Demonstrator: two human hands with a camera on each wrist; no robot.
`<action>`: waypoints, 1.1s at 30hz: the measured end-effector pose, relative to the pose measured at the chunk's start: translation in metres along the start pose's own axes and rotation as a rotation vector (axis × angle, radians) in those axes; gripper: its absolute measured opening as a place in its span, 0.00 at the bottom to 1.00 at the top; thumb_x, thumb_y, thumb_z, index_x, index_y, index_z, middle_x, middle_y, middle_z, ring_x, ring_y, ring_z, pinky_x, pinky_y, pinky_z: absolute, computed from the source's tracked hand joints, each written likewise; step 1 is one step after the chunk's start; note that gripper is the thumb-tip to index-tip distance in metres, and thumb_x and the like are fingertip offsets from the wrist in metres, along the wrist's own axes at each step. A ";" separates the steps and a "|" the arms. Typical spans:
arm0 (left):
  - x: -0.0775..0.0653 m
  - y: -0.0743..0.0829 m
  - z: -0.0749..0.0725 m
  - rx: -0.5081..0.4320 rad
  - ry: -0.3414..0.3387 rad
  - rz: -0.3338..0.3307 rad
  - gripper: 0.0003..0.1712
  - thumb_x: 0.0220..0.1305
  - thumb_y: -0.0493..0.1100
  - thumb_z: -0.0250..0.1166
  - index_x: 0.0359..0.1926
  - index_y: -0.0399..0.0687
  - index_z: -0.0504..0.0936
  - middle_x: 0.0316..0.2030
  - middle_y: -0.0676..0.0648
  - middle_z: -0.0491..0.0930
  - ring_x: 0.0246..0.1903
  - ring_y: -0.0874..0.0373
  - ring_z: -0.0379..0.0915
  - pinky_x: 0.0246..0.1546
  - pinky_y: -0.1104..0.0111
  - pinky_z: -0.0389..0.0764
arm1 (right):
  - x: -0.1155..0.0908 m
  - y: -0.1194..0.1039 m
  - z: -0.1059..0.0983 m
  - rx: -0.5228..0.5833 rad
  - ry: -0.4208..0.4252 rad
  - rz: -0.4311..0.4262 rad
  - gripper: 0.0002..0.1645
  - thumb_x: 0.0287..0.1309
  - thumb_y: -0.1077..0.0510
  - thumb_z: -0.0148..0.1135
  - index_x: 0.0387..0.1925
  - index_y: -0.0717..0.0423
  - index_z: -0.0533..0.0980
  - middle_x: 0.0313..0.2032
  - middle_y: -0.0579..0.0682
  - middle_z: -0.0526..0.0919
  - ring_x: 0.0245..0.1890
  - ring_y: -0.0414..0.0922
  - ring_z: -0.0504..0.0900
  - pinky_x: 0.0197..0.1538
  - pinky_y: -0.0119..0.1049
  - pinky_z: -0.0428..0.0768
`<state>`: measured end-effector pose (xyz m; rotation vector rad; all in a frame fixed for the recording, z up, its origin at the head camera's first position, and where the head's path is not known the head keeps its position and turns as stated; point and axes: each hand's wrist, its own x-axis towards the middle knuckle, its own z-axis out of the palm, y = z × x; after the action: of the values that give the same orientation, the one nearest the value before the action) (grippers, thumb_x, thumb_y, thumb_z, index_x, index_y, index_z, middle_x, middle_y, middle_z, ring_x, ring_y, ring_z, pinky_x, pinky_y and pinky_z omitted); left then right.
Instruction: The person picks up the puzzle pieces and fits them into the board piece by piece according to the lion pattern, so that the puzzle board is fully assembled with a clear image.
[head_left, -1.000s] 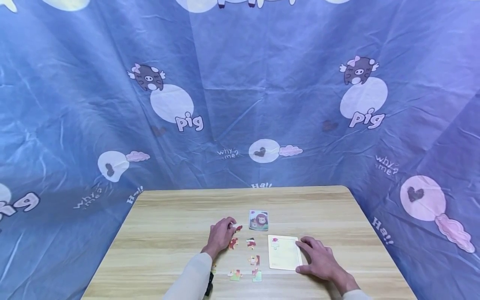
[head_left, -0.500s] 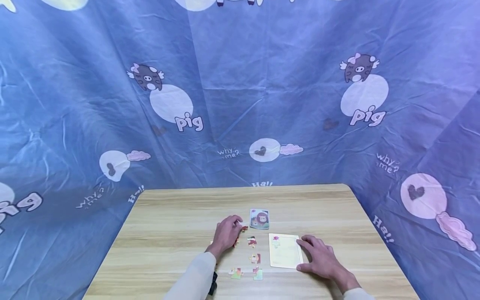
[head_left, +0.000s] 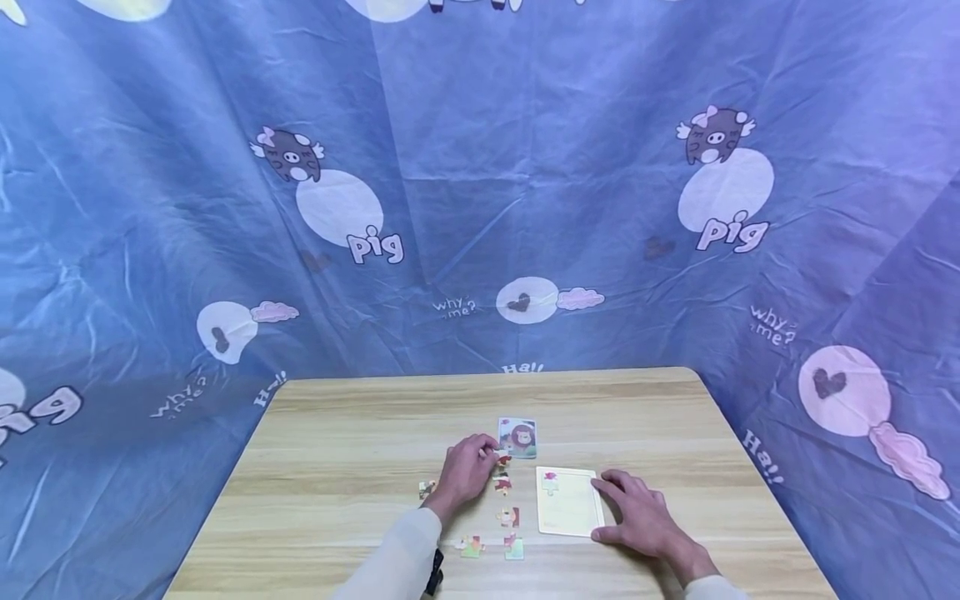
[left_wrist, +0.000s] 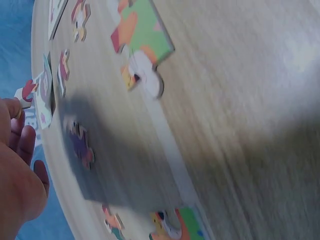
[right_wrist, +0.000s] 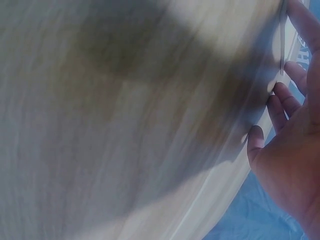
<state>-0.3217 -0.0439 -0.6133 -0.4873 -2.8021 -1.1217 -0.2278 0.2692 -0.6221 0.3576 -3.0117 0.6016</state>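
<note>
My left hand (head_left: 467,471) pinches a red-and-white jigsaw piece (head_left: 503,457) between thumb and fingertips, lifted above the table by the lower edge of a lion picture card (head_left: 519,433). In the left wrist view the same jigsaw piece (left_wrist: 28,93) shows past the thumb. To the right, a pale puzzle tray (head_left: 573,512) lies flat, with one pink-and-white piece (head_left: 551,482) in its upper left corner. My right hand (head_left: 637,517) rests on the tray's right edge, fingers spread, the thumb near the lower corner.
Several loose jigsaw pieces lie left of the tray, among them one with a lion's face (head_left: 509,517), a green one (head_left: 513,547) and another (head_left: 471,547). One more piece (head_left: 427,489) lies left of my left wrist. A patterned blue cloth (head_left: 465,208) hangs behind the wooden table (head_left: 337,425).
My left hand has moved right, carrying the red-and-white jigsaw piece from the left of the card to its lower edge. My right hand stays on the puzzle tray's edge.
</note>
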 end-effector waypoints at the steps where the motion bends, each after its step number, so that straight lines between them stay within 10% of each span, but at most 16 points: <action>1: 0.000 0.001 0.002 -0.003 -0.002 0.005 0.09 0.63 0.45 0.60 0.42 0.54 0.83 0.36 0.58 0.81 0.39 0.62 0.75 0.48 0.60 0.70 | 0.000 0.001 0.001 0.001 0.003 -0.001 0.52 0.34 0.28 0.71 0.61 0.48 0.74 0.62 0.51 0.72 0.61 0.53 0.70 0.48 0.52 0.66; 27: -0.009 0.035 0.030 -0.025 -0.039 0.014 0.07 0.61 0.46 0.59 0.38 0.59 0.83 0.40 0.60 0.82 0.42 0.63 0.75 0.56 0.56 0.71 | -0.005 0.003 -0.002 0.017 -0.003 -0.010 0.52 0.34 0.29 0.72 0.61 0.49 0.73 0.62 0.51 0.72 0.61 0.53 0.69 0.49 0.52 0.66; 33: -0.008 0.041 0.035 -0.022 -0.040 0.036 0.07 0.60 0.44 0.60 0.37 0.59 0.83 0.35 0.60 0.80 0.37 0.66 0.73 0.45 0.65 0.74 | -0.004 0.004 -0.003 0.004 -0.004 -0.009 0.52 0.34 0.29 0.72 0.62 0.48 0.73 0.62 0.51 0.72 0.61 0.52 0.69 0.49 0.52 0.66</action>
<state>-0.2994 0.0063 -0.6136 -0.5668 -2.8058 -1.1488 -0.2247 0.2747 -0.6214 0.3722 -3.0116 0.6076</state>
